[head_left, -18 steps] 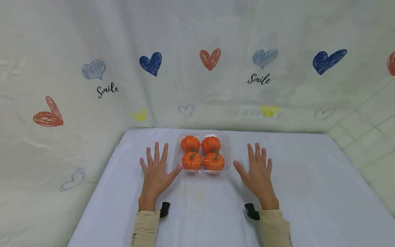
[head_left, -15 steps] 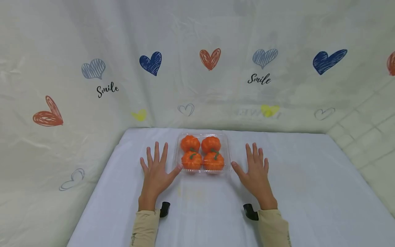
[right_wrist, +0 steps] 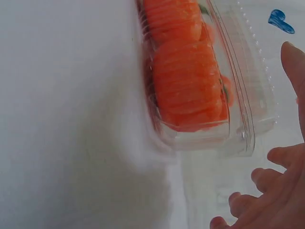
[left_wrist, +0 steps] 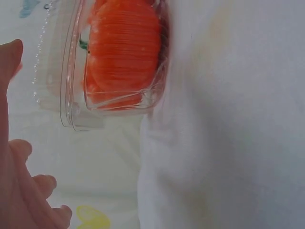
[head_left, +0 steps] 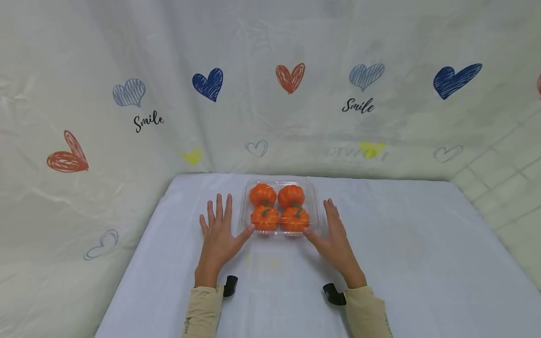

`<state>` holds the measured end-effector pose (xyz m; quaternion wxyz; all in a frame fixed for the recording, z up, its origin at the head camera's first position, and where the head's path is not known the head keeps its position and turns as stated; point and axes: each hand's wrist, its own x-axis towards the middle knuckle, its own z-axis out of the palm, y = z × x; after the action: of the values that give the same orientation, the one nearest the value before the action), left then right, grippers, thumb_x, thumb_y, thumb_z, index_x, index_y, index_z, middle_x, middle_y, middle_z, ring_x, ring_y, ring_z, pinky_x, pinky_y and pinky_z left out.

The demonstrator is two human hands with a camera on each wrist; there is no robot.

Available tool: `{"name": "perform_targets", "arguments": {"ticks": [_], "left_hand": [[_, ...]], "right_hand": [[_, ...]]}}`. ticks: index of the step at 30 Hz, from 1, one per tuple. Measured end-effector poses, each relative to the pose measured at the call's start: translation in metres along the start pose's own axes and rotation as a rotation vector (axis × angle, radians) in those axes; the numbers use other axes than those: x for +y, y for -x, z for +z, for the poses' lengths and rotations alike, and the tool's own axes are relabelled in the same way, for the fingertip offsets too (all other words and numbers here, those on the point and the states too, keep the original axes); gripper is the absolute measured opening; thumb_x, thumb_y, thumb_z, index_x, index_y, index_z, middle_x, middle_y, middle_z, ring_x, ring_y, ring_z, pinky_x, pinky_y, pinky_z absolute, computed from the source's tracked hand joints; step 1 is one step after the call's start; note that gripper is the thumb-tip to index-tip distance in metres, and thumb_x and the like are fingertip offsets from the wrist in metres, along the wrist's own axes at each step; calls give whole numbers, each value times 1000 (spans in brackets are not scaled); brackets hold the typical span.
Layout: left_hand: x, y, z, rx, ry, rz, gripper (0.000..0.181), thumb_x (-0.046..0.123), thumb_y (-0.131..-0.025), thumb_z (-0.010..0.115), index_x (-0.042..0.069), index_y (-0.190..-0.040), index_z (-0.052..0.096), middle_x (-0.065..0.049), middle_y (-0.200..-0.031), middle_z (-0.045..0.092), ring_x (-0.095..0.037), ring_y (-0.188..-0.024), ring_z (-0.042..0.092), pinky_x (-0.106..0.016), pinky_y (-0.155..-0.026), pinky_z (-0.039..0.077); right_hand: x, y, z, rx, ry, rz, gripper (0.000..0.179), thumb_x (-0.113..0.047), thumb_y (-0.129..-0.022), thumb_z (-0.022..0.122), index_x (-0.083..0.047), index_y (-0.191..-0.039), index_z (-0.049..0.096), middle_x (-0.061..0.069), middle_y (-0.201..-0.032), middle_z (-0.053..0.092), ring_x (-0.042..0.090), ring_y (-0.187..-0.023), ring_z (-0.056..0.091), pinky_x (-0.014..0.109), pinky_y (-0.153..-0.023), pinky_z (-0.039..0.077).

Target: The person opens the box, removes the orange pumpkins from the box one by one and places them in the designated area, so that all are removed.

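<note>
Head view: one clear plastic clamshell box (head_left: pixel 313 202), four orange pumpkins (head_left: pixel 294 219) inside, between our left hand (head_left: pixel 219 241) and right hand (head_left: pixel 336 244); both released, holding nothing. Step, we judge: the reach; next calls for gripping its sides. White tablecloth (head_left: pixel 401 263) gives room outward of the right hand; backdrop (head_left: pixel 313 126) beyond. Left wrist: gap between hand and box. Right wrist: likewise.

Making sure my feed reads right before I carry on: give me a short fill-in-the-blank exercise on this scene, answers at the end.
1. The clear plastic box holds ____ orange pumpkins.
2. The stems of the front two pumpkins are coloured ____.
3. In the head view, the digit nearest the box on both the left hand and the right hand is the ____.
4. The black word appearing twice on the backdrop is ____.

Missing words: four; green; thumb; Smile.
</note>
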<state>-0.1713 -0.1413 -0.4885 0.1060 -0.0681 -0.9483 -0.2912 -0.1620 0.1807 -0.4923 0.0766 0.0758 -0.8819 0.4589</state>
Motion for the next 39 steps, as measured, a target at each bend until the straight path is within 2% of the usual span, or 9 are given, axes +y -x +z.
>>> {"name": "perform_targets", "arguments": {"ticks": [4,9,12,17,20,24,28,33,39], "left_hand": [[1,-1,2,12,47,2,111,72,-95,61,20,-174,5,-12,-180,-3,-42,-162,-9,-75,-122,-5],[4,-2,4,11,143,5,111,69,-95,64,21,-175,3,-14,-179,-1,-42,-163,-6,-73,-124,-1],[8,-2,7,-18,250,-25,112,66,-94,67,24,-175,2,-11,-180,-2,-40,-163,-4,-72,-125,4],[10,-1,16,-76,482,-130,112,59,-94,73,31,-174,-1,-4,-180,-6,-36,-164,1,-73,-122,15],[8,1,23,-87,598,-171,114,52,-94,77,32,-174,-2,0,-180,-4,-35,-164,10,-65,-124,20],[5,4,33,-82,764,-157,117,40,-94,81,30,-173,-4,-3,-180,-2,-30,-163,14,-54,-127,22],[5,5,42,-85,924,-135,118,28,-95,83,28,-174,-4,-4,-180,-4,-23,-164,8,-51,-128,20],[5,6,48,-85,983,-133,117,15,-95,82,20,-174,-4,-2,-180,-3,-23,-164,6,-46,-128,20],[5,9,51,-71,946,-127,110,16,-97,80,15,-174,1,-5,-180,2,-27,-164,9,-47,-129,19]], "right_hand": [[-2,0,7,-52,-66,54,103,-45,-99,76,-13,-173,12,9,-179,8,37,-163,8,70,-124,18],[-4,0,13,-92,-126,119,107,-48,-98,77,-18,-174,8,8,-179,10,38,-163,12,68,-123,21],[-4,0,14,-90,-145,137,108,-47,-97,78,-19,-174,9,10,-179,11,39,-163,13,69,-123,20],[3,0,19,-84,-191,136,109,-42,-95,81,-21,-174,8,11,-179,11,38,-163,10,70,-124,17],[7,1,23,-79,-232,125,110,-39,-95,81,-21,-174,7,10,-179,9,37,-163,9,69,-125,16],[8,0,24,-80,-261,119,111,-36,-95,82,-23,-174,5,8,-179,7,36,-163,8,69,-125,14],[8,-1,23,-84,-274,128,112,-36,-94,83,-27,-174,4,7,-179,6,37,-163,8,71,-124,14],[8,-1,22,-100,-269,149,112,-33,-94,83,-31,-174,4,9,-179,6,39,-163,8,72,-123,15],[11,-1,23,-116,-267,139,112,-33,-93,83,-30,-174,5,11,-179,7,43,-162,10,73,-122,16]]}}
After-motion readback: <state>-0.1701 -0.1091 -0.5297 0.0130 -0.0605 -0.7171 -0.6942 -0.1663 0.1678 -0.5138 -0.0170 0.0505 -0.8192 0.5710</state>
